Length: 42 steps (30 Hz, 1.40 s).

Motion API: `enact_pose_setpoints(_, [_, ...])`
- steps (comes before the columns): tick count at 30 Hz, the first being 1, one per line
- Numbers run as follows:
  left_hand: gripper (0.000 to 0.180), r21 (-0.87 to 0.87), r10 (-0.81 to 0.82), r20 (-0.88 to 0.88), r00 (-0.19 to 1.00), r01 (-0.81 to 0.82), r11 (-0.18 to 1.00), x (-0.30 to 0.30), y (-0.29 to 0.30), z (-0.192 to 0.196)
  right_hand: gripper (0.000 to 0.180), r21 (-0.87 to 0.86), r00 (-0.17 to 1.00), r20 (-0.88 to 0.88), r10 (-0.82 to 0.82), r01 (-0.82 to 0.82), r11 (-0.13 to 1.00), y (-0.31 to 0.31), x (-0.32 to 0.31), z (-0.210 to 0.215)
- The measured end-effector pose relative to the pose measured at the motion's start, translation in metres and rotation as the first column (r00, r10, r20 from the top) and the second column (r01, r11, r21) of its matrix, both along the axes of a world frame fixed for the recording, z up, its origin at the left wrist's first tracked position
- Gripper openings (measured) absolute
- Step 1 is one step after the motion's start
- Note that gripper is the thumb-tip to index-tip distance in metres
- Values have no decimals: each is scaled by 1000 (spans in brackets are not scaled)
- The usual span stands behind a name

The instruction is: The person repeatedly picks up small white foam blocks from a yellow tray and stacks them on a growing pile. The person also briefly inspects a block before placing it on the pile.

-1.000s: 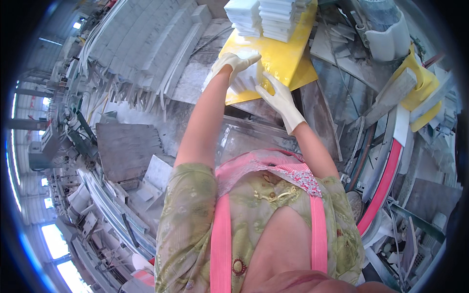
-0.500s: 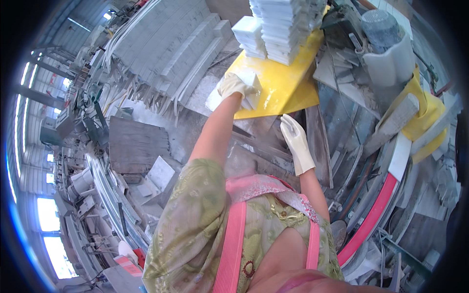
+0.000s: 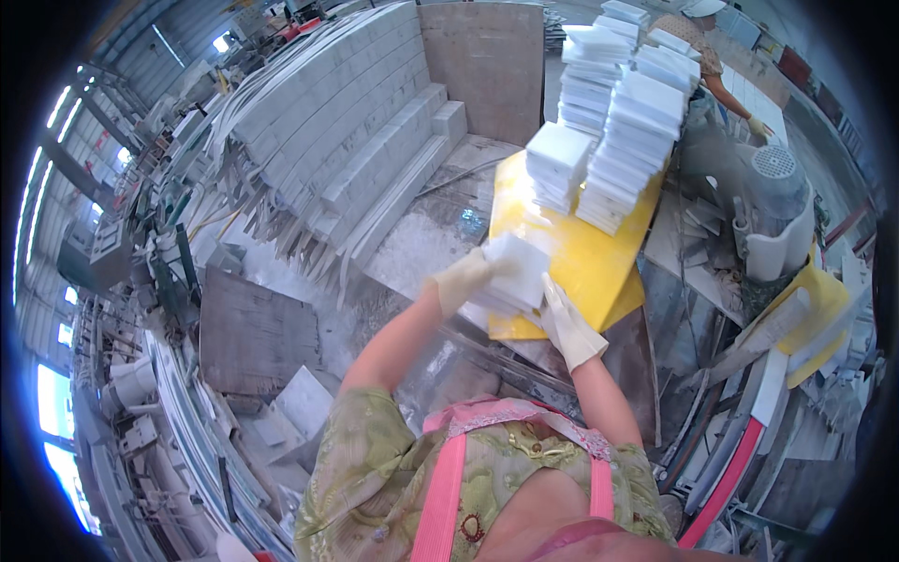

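Left hand (image 3: pixel 461 278), gloved, is closed around the left edge of a small stack of white tiles (image 3: pixel 513 273), fingers wrapped over the top piece. The right hand (image 3: pixel 568 328), also gloved, lies against the stack's near right side, fingers extended upward along the edge, so the load is clamped between the two palms. The stack sits at the near edge of the yellow desk (image 3: pixel 599 267), just short of the taller piles of white tiles (image 3: pixel 613 140) standing further back on the same surface.

Both forearms reach forward and upward from the lower edge, the left nearly straight, the right bent at the elbow and closer to the body. Wrists appear level.

Judgement: the load handles best kept square, with even pressure from both sides so that no tile slides out of the middle. The pieces look smooth and dusty, hence liable to slip; a support under the bottom tile would be prudent. The tall piles behind should be kept clear of, as a knock could topple them.

Another person (image 3: pixel 698 42) works beyond the desk.
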State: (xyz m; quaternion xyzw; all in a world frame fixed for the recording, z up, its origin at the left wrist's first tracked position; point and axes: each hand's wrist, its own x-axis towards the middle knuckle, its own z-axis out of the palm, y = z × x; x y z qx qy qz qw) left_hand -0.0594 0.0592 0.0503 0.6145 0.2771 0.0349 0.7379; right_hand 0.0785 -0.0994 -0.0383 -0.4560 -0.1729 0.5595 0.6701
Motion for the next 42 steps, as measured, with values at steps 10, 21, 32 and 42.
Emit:
enact_pose_setpoints(10, [62, -233, 45, 67, 997, -28, 972, -13, 50, -48, 63, -43, 915, 402, -34, 56, 997, 23, -46, 3])
enact_pose_setpoints(21, [61, 95, -136, 287, 948, 113, 989, 105, 144, 99, 47, 187, 606, 688, -398, 382, 905, 113, 52, 155])
enact_pose_setpoints(32, [73, 121, -292, 236, 927, 270, 955, 207, 191, 101, 75, -175, 471, 874, -120, 534, 827, 165, 150, 179])
enact_pose_setpoints(42, [76, -20, -122, 131, 984, 125, 992, 221, 186, 86, 67, 130, 242, 930, -278, 490, 862, 138, 138, 139])
